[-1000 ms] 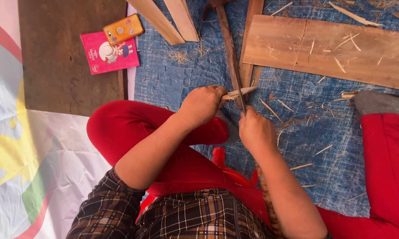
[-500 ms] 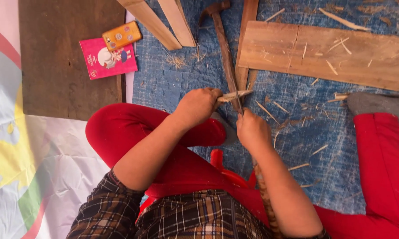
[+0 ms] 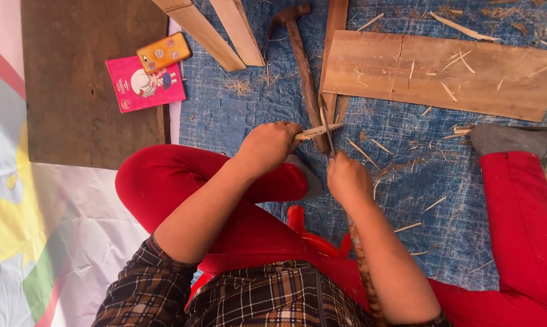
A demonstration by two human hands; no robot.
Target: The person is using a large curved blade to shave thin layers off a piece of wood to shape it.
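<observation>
— Bamboo sliver (image 3: 319, 129), where is it?
— It lies near the centre of the view, over the blue mat (image 3: 237, 121). The left hand (image 3: 272, 145) is closed around one end of it.
— And the right hand (image 3: 348, 180)?
— It is closed on a thin blade (image 3: 325, 124). The blade points to 12 o'clock and crosses the sliver.
— What is around?
— A hammer (image 3: 300, 57) at 12 o'clock, a wide plank (image 3: 443, 75) at 1 o'clock, a pink booklet (image 3: 145, 88) at 10 o'clock.
</observation>
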